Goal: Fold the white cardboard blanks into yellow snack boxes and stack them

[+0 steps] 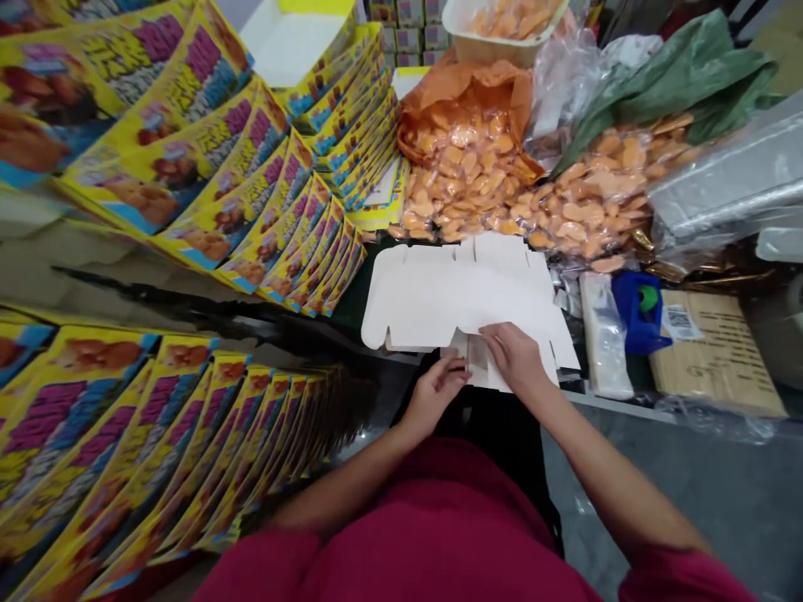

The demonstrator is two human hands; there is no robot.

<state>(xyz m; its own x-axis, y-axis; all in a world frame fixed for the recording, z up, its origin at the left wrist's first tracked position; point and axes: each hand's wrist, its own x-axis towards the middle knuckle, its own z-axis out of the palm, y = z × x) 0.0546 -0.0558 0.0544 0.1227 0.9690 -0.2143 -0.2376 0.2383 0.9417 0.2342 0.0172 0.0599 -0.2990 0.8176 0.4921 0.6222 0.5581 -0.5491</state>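
Observation:
A flat white cardboard box blank [464, 288], with cut tabs and creased flaps, lies at the front edge of the table before me. My right hand [515, 361] pinches the near edge of a flap between thumb and fingers. To its left, my left hand [434, 390] has its fingers curled in at the same near side, closed on the edge of a small folded flap. The blank's far part stays flat on the table, while its near flaps are bent up a little. Part of the near flap is hidden behind my fingers.
Yellow printed boxes [301, 226] stand in tall nested stacks on the left. Wrapped orange pieces [464, 180] are heaped behind the blank, spilling from an orange bag [432, 96]. On the right are clear plastic sleeves [603, 334], a blue tape dispenser [636, 313] and a brown package [715, 359].

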